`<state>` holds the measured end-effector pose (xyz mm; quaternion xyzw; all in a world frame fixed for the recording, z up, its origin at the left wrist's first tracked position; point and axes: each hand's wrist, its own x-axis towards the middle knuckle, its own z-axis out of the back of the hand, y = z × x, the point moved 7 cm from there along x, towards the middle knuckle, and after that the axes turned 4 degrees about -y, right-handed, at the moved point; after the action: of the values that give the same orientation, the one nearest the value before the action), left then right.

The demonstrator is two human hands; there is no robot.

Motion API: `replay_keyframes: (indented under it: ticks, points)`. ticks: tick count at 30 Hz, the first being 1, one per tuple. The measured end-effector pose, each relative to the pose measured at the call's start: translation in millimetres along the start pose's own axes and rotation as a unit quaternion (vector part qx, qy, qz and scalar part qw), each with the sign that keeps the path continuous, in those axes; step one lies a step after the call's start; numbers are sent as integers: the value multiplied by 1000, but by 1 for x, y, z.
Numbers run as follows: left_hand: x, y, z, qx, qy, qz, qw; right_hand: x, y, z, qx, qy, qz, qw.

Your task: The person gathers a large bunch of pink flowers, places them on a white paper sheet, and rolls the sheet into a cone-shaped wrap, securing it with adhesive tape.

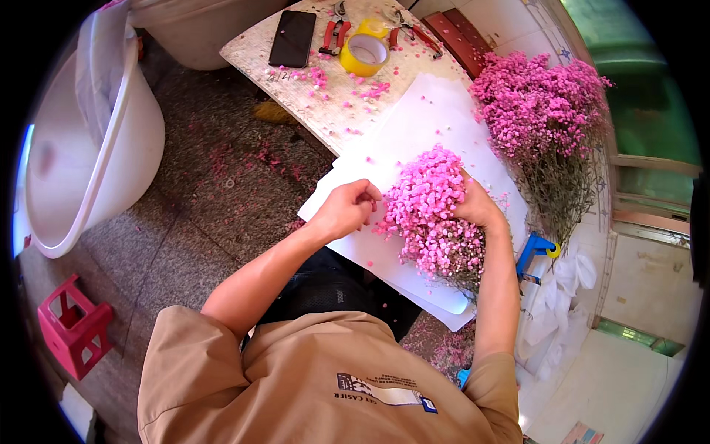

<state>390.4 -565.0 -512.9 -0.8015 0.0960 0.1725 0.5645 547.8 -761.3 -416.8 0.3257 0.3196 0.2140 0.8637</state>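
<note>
A bunch of small pink baby's-breath-like flowers [427,194] lies over white paper sheets [424,111] in front of me. My right hand [476,201] grips the bunch from its right side, its fingertips hidden behind the blooms. Paler pink heads on thin grey-green stems hang at the bunch's lower end, by my right forearm. Just left of the blooms, my left hand [350,206] hovers above the paper with its fingers curled. Nothing shows in that hand, though its palm is turned away from view.
A larger pink bunch [543,105] rests at the right. On the worktable [255,50] are a phone [292,39], red-handled pruning shears [335,34], more shears [419,38] and yellow tape rolls [364,54]. A blue tape dispenser [533,256], white tub [130,127] and red stool [75,327] stand around.
</note>
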Motion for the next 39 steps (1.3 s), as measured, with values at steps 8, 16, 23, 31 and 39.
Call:
replay_keyframes:
  ticks: [8,16,23,31,39]
  points:
    - [9,-10,-15,142,-9,-100,985,2,-3,-3,22,4,2,1000]
    - [25,-26,-8,149,-39,-102,983,1,-6,-2,22,-3,-6,1000]
    - [34,-33,-16,278,-53,-185,941,1,-10,-2,30,-3,-16,999]
    - [23,-23,-11,71,-30,-109,991,-1,0,0,8,-8,-12,1000]
    - [26,-20,-12,75,-70,-101,990,1,-3,-4,23,-5,-20,1000]
